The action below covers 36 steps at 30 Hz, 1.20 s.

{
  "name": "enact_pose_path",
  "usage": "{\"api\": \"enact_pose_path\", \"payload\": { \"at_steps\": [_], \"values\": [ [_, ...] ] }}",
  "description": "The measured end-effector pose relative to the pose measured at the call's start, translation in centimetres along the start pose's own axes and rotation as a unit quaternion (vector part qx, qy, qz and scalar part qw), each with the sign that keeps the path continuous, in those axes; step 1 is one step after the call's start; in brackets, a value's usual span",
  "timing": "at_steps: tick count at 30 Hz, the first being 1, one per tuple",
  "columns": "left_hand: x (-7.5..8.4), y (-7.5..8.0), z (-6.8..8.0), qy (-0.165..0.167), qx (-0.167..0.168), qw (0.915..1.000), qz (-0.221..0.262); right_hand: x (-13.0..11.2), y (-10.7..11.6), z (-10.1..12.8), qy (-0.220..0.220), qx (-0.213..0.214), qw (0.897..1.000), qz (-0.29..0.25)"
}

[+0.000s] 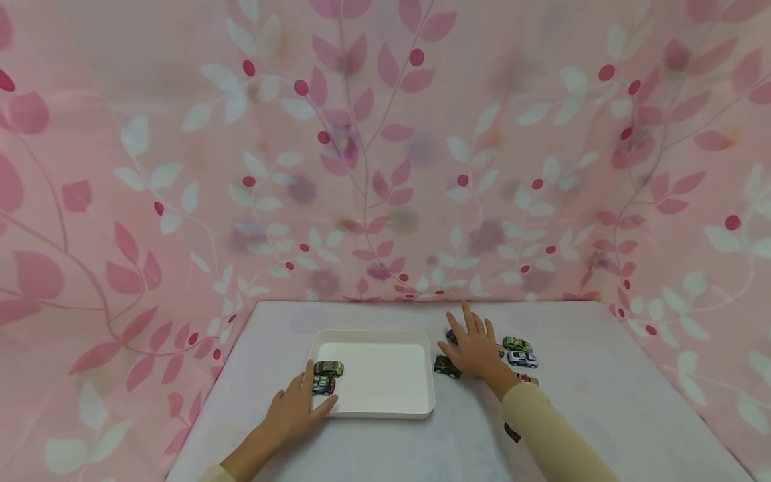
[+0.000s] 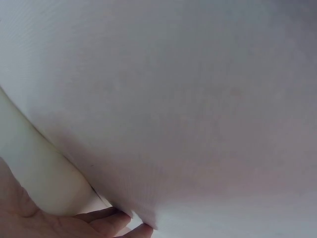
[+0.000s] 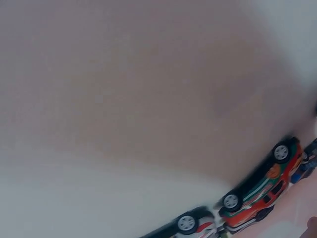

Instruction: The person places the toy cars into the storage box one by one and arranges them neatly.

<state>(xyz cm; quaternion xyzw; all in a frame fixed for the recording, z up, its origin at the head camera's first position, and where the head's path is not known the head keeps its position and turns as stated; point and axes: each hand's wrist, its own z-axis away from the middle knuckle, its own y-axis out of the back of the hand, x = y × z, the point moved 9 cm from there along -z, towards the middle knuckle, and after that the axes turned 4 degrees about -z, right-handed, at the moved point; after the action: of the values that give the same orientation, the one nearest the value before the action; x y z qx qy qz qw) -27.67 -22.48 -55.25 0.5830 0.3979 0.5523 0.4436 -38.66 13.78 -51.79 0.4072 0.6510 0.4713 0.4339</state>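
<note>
Beside the white tray (image 1: 373, 409), right hand (image 1: 476, 349) covers toy cars (image 1: 518, 345).

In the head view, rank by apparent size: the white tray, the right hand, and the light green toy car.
1. White tray, clearly the largest.
2. Right hand.
3. Light green toy car, smallest, lying just right of that hand.
</note>
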Motion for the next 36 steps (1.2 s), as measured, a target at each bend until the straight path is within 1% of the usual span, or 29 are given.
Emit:
{"api": "enact_pose_path", "payload": {
  "at_steps": [7, 12, 15, 18, 22, 25, 29, 33, 36],
  "values": [
    [0.0, 0.1, -0.3, -0.001, 0.003, 1.0000, -0.001, 2.5, -0.2, 0.1, -0.023, -0.009, 1.000, -0.010],
    [0.1, 0.0, -0.6, -0.004, 0.009, 1.0000, -0.002, 4.1, 0.7, 0.1, -0.034, 0.003, 0.999, -0.012],
    [0.2, -0.1, -0.6, -0.002, 0.003, 1.0000, -0.004, 4.9, 1.2, 0.2, -0.043, 0.002, 0.999, -0.011],
    [0.1, 0.0, -0.5, -0.001, -0.001, 1.0000, -0.007, 5.9, 1.3, 0.6, -0.056, -0.011, 0.998, -0.015],
    [0.2, 0.3, -0.6, -0.004, -0.002, 1.0000, -0.006, 7.8, 1.0, 1.5, -0.081, -0.040, 0.996, -0.028],
    [0.1, 0.3, -0.9, -0.007, -0.003, 0.9999, -0.012, 9.3, 1.0, 1.9, -0.092, -0.045, 0.994, -0.038],
    [0.0, 0.3, -1.1, -0.006, -0.002, 0.9998, -0.017, 11.1, 1.0, 1.9, -0.099, -0.039, 0.993, -0.040],
    [-0.1, 0.1, -0.8, 0.000, -0.007, 0.9998, -0.018, 12.5, 0.8, 1.9, -0.113, -0.051, 0.991, -0.046],
    [-0.2, -0.1, -0.5, 0.004, -0.008, 0.9999, -0.012, 13.3, 1.1, 2.0, -0.125, -0.060, 0.988, -0.069]
  ]
}}
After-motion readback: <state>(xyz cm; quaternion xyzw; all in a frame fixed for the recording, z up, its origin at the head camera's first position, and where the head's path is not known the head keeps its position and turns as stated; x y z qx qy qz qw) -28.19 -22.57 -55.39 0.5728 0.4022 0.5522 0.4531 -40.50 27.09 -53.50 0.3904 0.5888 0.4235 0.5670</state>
